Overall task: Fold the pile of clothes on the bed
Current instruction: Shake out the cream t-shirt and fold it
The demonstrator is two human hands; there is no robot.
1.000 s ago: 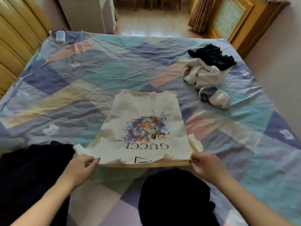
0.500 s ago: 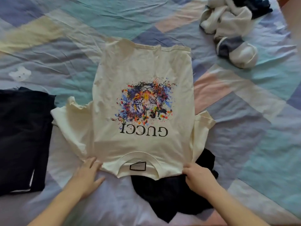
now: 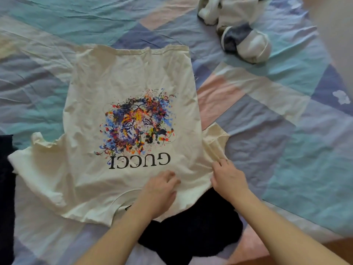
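Item: cream T-shirt (image 3: pixel 122 104), print side up, spread flat near the bed's (image 3: pixel 286 142) near edge, collar toward me, so the sides can be folded in.

My left hand (image 3: pixel 159 190): fingers loosely curled, resting on the cloth beside the collar, likely pinning it down; holds nothing.

My right hand (image 3: pixel 229 178): fingertips pinching the cloth at the base of the right sleeve (image 3: pixel 214 139), probably to turn it inward.

Underneath, near edge: black garment (image 3: pixel 194 232). Far right corner: unfolded pale clothes (image 3: pixel 236 25).
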